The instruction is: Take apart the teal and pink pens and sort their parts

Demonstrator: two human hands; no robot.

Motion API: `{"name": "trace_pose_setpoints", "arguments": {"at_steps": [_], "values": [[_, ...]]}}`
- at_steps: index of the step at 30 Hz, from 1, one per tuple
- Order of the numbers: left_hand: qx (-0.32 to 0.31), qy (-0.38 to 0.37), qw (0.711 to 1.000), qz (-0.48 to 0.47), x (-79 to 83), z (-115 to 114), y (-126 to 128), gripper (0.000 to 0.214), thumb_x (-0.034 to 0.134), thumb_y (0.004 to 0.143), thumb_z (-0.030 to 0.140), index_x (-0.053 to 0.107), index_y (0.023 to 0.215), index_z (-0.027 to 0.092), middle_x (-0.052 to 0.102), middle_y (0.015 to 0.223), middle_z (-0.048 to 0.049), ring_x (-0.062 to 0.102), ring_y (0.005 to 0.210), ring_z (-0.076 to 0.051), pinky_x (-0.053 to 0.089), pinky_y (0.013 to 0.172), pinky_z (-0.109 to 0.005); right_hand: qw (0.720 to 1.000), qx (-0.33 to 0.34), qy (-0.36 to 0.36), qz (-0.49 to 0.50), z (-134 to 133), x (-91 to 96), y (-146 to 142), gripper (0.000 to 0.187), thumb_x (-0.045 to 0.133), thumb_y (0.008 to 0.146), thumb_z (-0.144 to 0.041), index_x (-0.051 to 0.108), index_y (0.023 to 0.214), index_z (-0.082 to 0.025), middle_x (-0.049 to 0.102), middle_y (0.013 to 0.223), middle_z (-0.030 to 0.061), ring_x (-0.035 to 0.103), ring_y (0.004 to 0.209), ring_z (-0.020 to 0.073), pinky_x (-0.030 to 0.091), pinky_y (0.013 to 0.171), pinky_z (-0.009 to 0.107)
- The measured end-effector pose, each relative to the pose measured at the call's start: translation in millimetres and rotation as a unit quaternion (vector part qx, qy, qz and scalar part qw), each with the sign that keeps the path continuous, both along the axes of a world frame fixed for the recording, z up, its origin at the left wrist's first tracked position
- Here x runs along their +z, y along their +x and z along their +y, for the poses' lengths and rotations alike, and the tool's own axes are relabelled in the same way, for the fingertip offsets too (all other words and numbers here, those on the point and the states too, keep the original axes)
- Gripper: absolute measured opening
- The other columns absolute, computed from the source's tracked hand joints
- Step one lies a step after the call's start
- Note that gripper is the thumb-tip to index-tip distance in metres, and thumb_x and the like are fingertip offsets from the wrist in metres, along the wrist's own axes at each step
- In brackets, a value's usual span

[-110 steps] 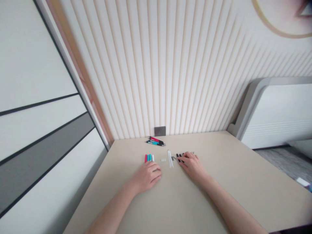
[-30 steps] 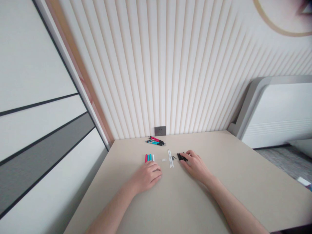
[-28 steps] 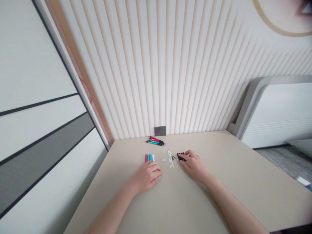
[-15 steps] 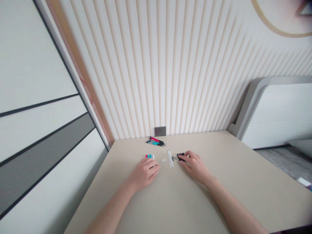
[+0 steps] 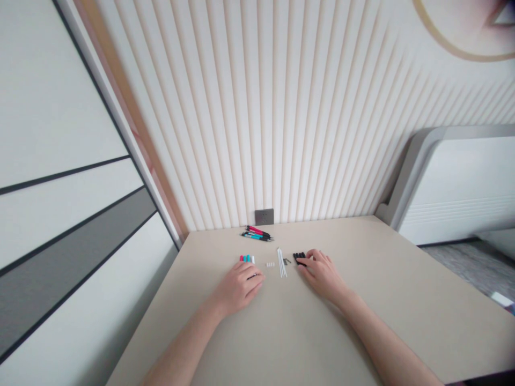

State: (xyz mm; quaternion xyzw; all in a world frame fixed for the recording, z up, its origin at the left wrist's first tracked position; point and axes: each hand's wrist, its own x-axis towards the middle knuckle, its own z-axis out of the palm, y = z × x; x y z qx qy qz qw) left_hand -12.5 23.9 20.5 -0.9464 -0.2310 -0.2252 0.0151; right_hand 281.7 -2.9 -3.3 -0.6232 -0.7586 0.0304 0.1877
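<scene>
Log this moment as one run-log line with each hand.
left hand: beside teal-and-pink pen parts | right hand: on black pen parts | between: white rods

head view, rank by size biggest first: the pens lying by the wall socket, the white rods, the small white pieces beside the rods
1. The pens and the white rods: these look similar in length, and the rods lie nearer the camera, so I can't rank them.
2. The small white pieces: clearly the smallest.

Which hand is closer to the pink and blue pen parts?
Left. The left hand lies just in front of the pink and blue pen parts; the right hand is past the white sticks.
</scene>
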Motion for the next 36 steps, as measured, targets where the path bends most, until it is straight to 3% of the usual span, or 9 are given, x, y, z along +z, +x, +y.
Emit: {"name": "trace_pose_setpoints", "arguments": {"at_steps": [6, 12, 23, 30, 36], "values": [[0.007, -0.004, 1.0, 0.018, 0.8, 0, -1, 0.019, 0.047, 0.094, 0.018, 0.064, 0.103, 0.019, 0.065, 0.097, -0.0063, 0.057, 0.095, -0.02, 0.045, 0.091, -0.04, 1.0, -0.007, 0.002, 0.005, 1, -1.7, 2, 0.033, 0.043, 0.096, -0.036, 0.068, 0.116, -0.029, 0.058, 0.108, 0.0082, 0.056, 0.099, 0.0214, 0.04, 0.09, 0.034], [0.002, -0.001, 1.0, 0.02, 1.4, 0, -1, 0.019, 0.047, 0.095, 0.018, 0.064, 0.102, 0.019, 0.065, 0.095, -0.0062, 0.057, 0.094, -0.02, 0.045, 0.09, -0.039, 1.0, 0.016, 0.017, 0.008, -1, 1.1, -1, 0.036, 0.043, 0.096, -0.038, 0.06, 0.127, -0.031, 0.056, 0.113, 0.0086, 0.055, 0.097, 0.0217, 0.04, 0.09, 0.036], [-0.001, -0.001, 1.0, -0.002, 0.3, 0, -1, 0.017, 0.049, 0.094, 0.018, 0.065, 0.101, 0.02, 0.065, 0.095, -0.0056, 0.058, 0.093, -0.019, 0.045, 0.09, -0.038, 1.0, 0.014, 0.002, 0.006, -1, 0.3, 0, 0.032, 0.042, 0.096, -0.039, 0.068, 0.113, -0.033, 0.055, 0.118, 0.008, 0.053, 0.105, 0.0234, 0.038, 0.093, 0.039], [-0.001, -0.007, 1.0, 0.007, 1.1, 0, -1, 0.019, 0.048, 0.094, 0.019, 0.066, 0.1, 0.019, 0.065, 0.094, -0.0059, 0.057, 0.093, -0.019, 0.045, 0.09, -0.039, 1.0, 0.021, 0.012, 0.011, 0, -2.8, 0, 0.033, 0.044, 0.095, -0.04, 0.065, 0.12, -0.032, 0.056, 0.117, 0.008, 0.053, 0.105, 0.0231, 0.04, 0.092, 0.038], [0.0, -0.006, 1.0, 0.004, -0.5, 0, -1, 0.018, 0.049, 0.094, 0.019, 0.065, 0.1, 0.02, 0.065, 0.095, -0.0059, 0.057, 0.094, -0.02, 0.045, 0.091, -0.039, 0.998, -0.041, 0.031, 0.026, 3, -3.7, 7, 0.032, 0.042, 0.096, -0.034, 0.068, 0.113, -0.026, 0.062, 0.109, 0.0088, 0.057, 0.102, 0.0223, 0.042, 0.09, 0.035]]}}
